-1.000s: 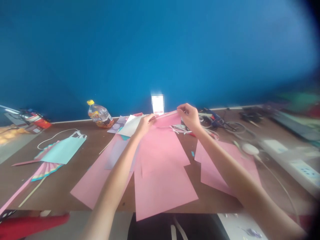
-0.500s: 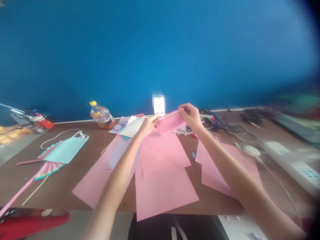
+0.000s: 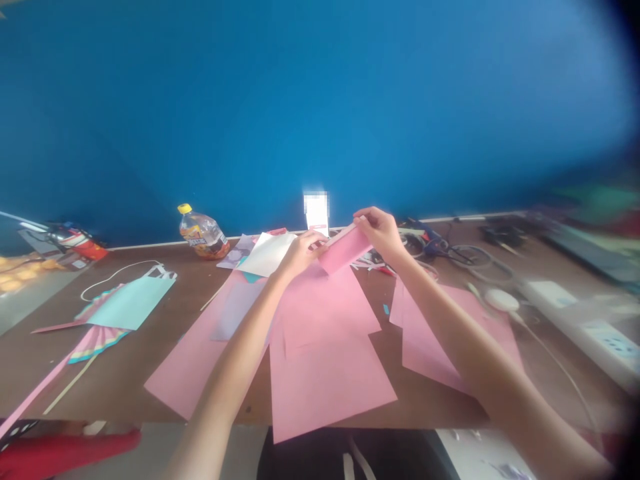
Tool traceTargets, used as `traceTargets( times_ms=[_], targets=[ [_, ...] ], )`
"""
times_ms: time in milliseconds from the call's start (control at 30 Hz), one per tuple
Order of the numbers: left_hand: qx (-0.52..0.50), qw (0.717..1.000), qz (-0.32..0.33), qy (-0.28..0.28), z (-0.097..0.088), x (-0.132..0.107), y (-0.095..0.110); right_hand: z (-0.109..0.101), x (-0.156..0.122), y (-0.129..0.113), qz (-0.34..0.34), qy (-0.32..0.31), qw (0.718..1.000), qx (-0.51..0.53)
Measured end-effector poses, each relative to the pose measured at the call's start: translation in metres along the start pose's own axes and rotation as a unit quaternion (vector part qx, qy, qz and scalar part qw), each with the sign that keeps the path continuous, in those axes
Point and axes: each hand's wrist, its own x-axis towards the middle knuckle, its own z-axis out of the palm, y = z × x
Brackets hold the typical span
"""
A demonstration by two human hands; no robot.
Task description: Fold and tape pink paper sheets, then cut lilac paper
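A small pink sheet of paper [image 3: 345, 252] with a narrow folded strip along its far edge is held up above the table. My left hand [image 3: 306, 251] pinches its left end. At the right end, the fingers of my right hand [image 3: 379, 230] are closed on the same folded edge. Beneath my hands lie large pink sheets [image 3: 333, 380], overlapping one another. A lilac sheet [image 3: 237, 310] and a white sheet [image 3: 267, 253] rest to the left of my left hand.
A bottle with a yellow cap [image 3: 203, 233] stands at the back left, near a blue wall. Pale blue paper on a pleated fan [image 3: 133, 300] lies at left. More pink paper [image 3: 450, 340], cables [image 3: 480, 263] and a power strip [image 3: 607, 340] lie at right. A lit phone screen [image 3: 317, 212] stands behind.
The held paper's near edge has tilted downward and its left end has shifted slightly right. My left hand has moved a little to the right; my right hand stays nearly in place.
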Motion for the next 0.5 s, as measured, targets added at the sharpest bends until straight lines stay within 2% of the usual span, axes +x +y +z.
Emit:
traceTargets(
  times_ms=[333,500],
  targets=[
    [0.008,0.999,0.024,0.035,0.011,0.003,0.005,0.005,-0.005,-0.008,-0.004,-0.046,0.999,0.019],
    [-0.009,0.999,-0.011,0.03,0.007,0.002,0.006,0.001,-0.004,-0.008,-0.018,-0.067,0.997,0.014]
  ],
)
